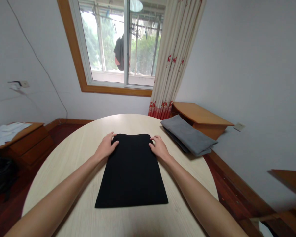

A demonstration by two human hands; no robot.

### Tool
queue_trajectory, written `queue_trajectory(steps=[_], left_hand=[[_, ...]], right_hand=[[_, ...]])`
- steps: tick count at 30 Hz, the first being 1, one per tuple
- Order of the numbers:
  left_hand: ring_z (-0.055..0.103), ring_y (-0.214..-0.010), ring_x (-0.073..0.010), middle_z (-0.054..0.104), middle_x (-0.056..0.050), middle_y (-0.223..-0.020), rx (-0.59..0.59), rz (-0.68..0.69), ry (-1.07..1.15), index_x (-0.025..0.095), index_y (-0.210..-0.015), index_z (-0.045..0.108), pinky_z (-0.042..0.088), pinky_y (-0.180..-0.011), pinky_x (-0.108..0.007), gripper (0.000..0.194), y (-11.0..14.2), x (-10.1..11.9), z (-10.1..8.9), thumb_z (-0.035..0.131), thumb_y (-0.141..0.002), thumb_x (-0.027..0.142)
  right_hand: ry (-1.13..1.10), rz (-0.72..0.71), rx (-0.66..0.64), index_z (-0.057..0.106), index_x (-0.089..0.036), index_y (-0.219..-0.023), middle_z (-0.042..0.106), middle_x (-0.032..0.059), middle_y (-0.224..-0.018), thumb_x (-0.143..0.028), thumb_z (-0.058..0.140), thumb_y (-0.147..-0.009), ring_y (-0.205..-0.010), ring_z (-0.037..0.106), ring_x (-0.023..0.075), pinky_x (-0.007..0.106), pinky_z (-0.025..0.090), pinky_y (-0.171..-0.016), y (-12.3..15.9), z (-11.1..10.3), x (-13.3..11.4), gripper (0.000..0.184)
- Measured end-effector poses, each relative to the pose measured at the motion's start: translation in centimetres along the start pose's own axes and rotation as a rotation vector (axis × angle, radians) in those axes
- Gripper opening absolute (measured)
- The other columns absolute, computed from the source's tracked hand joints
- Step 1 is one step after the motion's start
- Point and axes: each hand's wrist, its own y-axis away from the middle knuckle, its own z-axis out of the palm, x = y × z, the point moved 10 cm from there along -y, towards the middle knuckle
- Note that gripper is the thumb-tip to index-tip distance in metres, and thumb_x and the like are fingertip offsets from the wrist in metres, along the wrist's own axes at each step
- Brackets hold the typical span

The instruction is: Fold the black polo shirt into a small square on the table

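Observation:
A piece of black cloth (133, 171), folded into a flat panel, lies on the round table (71, 158) in front of me. At its far left corner, my left hand (107, 145) has the thumb on top and the fingers curled at the edge. My right hand (160, 147) holds the far right corner in much the same way, thumb and fingers bent around the edge. Between the hands the far edge dips slightly. The fingertips under the cloth are partly hidden.
Folded grey cloth (188, 135) lies at the table's right edge, partly overhanging. Behind it stands a wooden cabinet (202, 115) by the patterned curtain (174, 62). Papers (8, 131) cover a low cabinet at left, with a black bag (1, 174) below. A window (123, 46) faces me.

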Motion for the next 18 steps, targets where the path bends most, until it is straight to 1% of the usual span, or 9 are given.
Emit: queue_trajectory(steps=[2,3,5,6,9,11,13,16,18], left_hand=[[0.038,-0.144,-0.0331,0.045,-0.018,-0.153,-0.120,0.116,-0.204,0.015,-0.130,0.061,0.026,-0.121,-0.048,0.052,2.8,1.9,1.3,0.058,-0.088,0.047],[0.034,-0.146,-0.0336,0.040,-0.017,-0.157,-0.183,0.128,-0.282,0.015,-0.135,0.058,0.024,-0.121,-0.049,0.057,4.2,2.3,2.1,0.052,-0.091,0.052],[0.026,-0.150,-0.0352,0.030,-0.015,-0.162,-0.291,0.093,-0.405,0.016,-0.144,0.052,0.023,-0.121,-0.052,0.065,7.0,2.5,3.4,0.042,-0.095,0.059],[0.022,-0.151,-0.0363,0.026,-0.014,-0.164,-0.331,0.064,-0.454,0.017,-0.147,0.049,0.024,-0.120,-0.054,0.068,8.1,2.3,3.8,0.039,-0.096,0.061],[0.014,-0.152,-0.0390,0.020,-0.011,-0.166,-0.388,0.009,-0.567,0.021,-0.153,0.041,0.024,-0.118,-0.058,0.071,10.4,1.7,4.6,0.032,-0.097,0.063],[0.013,-0.152,-0.0398,0.022,-0.010,-0.165,-0.385,0.012,-0.607,0.022,-0.154,0.040,0.023,-0.119,-0.059,0.071,10.9,1.4,4.8,0.032,-0.097,0.064],[0.014,-0.152,-0.0404,0.025,-0.010,-0.164,-0.368,0.035,-0.620,0.022,-0.153,0.041,0.024,-0.119,-0.057,0.072,10.8,1.3,5.0,0.032,-0.097,0.065],[0.016,-0.151,-0.0408,0.029,-0.011,-0.163,-0.347,0.057,-0.612,0.020,-0.152,0.043,0.023,-0.120,-0.055,0.071,9.3,1.1,5.3,0.035,-0.097,0.064],[0.017,-0.151,-0.0401,0.030,-0.012,-0.163,-0.333,0.042,-0.597,0.019,-0.151,0.045,0.023,-0.120,-0.054,0.069,7.7,0.9,5.4,0.037,-0.097,0.061]], right_hand=[[0.143,0.055,-0.103,0.064,-0.018,-0.127,0.052,0.0193,-0.136,-0.034,0.065,-0.088,-0.123,0.055,0.0332,0.044,0.041,-0.105,2.4,0.0,-1.0,0.042],[0.208,0.095,-0.161,0.061,-0.017,-0.132,0.053,0.0210,-0.135,-0.040,0.063,-0.090,-0.122,0.056,0.0354,0.046,0.043,-0.103,3.7,0.1,-1.3,0.049],[0.318,0.146,-0.257,0.056,-0.016,-0.139,0.056,0.0228,-0.131,-0.047,0.059,-0.092,-0.120,0.057,0.0381,0.047,0.045,-0.098,5.8,0.0,-2.1,0.056],[0.356,0.159,-0.295,0.055,-0.015,-0.140,0.057,0.0228,-0.130,-0.048,0.057,-0.093,-0.120,0.058,0.0384,0.047,0.046,-0.096,6.6,-0.1,-2.4,0.056],[0.336,0.168,-0.400,0.054,-0.014,-0.139,0.061,0.0210,-0.128,-0.041,0.059,-0.094,-0.118,0.060,0.0344,0.042,0.046,-0.095,7.9,0.1,-2.7,0.053],[0.242,0.162,-0.453,0.054,-0.014,-0.136,0.064,0.0181,-0.126,-0.033,0.062,-0.093,-0.116,0.062,0.0296,0.037,0.046,-0.094,8.1,0.5,-2.4,0.048],[0.168,0.155,-0.465,0.057,-0.015,-0.130,0.067,0.0153,-0.123,-0.027,0.065,-0.090,-0.113,0.063,0.0263,0.032,0.046,-0.092,7.6,0.9,-1.9,0.042],[0.122,0.143,-0.398,0.062,-0.016,-0.120,0.070,0.0129,-0.117,-0.023,0.068,-0.087,-0.107,0.065,0.0239,0.030,0.046,-0.088,6.2,1.3,-1.1,0.034],[0.112,0.111,-0.292,0.064,-0.017,-0.115,0.071,0.0118,-0.115,-0.020,0.067,-0.088,-0.106,0.065,0.0230,0.029,0.045,-0.089,4.9,1.1,-1.2,0.028]])
